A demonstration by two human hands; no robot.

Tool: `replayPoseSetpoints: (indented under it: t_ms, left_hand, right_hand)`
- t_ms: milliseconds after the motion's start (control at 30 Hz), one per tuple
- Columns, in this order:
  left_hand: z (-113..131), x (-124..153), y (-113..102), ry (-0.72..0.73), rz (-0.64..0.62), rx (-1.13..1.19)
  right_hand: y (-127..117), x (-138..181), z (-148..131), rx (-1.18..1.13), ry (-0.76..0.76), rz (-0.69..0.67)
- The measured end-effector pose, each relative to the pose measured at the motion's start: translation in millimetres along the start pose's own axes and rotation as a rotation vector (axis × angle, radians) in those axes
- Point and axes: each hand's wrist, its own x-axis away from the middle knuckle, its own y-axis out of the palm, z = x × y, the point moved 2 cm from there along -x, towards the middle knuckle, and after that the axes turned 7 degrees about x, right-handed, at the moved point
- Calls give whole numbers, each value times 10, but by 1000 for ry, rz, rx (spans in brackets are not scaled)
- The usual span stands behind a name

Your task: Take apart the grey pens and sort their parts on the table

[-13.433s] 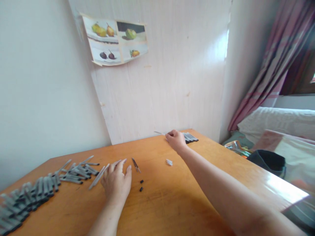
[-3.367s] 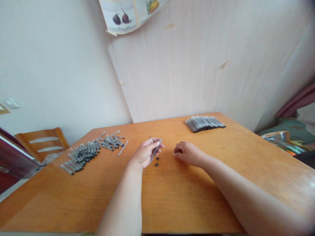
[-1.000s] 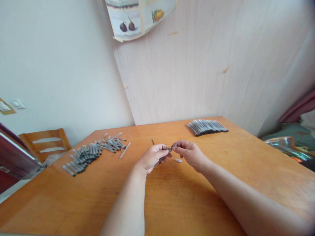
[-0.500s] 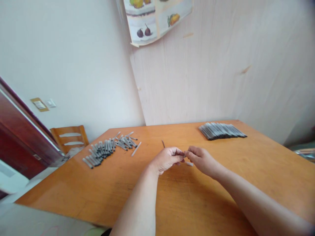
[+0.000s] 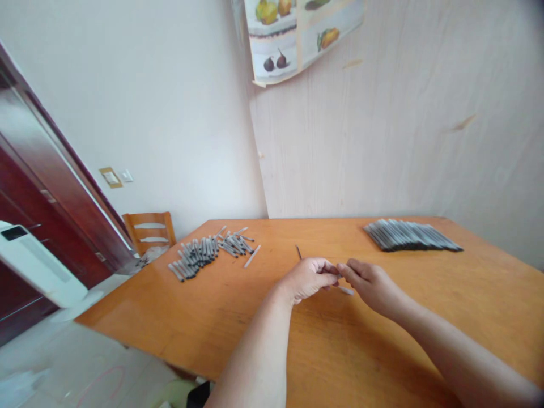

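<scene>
My left hand (image 5: 309, 279) and my right hand (image 5: 370, 284) meet fingertip to fingertip over the middle of the orange wooden table (image 5: 238, 328). Both are closed in a pinch on a thin grey pen tube, mostly hidden inside my left fist. A small white piece (image 5: 345, 290) lies on the table just under the fingertips. A thin dark stick (image 5: 298, 252) lies behind my left hand. A loose heap of grey pen parts (image 5: 203, 253) lies at the far left. A neat row of grey pens (image 5: 410, 236) lies at the far right.
The table stands in a corner against a pale wood-grain panel (image 5: 382, 124) with a fruit poster (image 5: 297, 34). A wooden chair (image 5: 149, 226) stands beyond the table's left end, next to a dark red door (image 5: 46, 215) and a white appliance (image 5: 38, 266).
My hands stay pinched together on the pen tube. The view has swung left, bringing the door and white appliance into sight; earlier my right hand picked a small piece off the table.
</scene>
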Motion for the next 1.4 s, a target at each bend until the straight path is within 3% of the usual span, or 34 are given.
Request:
replayPoseSetpoints:
  t_ms: [1233,1400]
  left_hand:
    - [-72,-31,21,88,43,-93]
    - [-51,-2,6,-28,-38,-140]
  right_hand:
    - [4,7,63,-41,-7,-72]
    - [-56,-4,37,-49,-6,18]
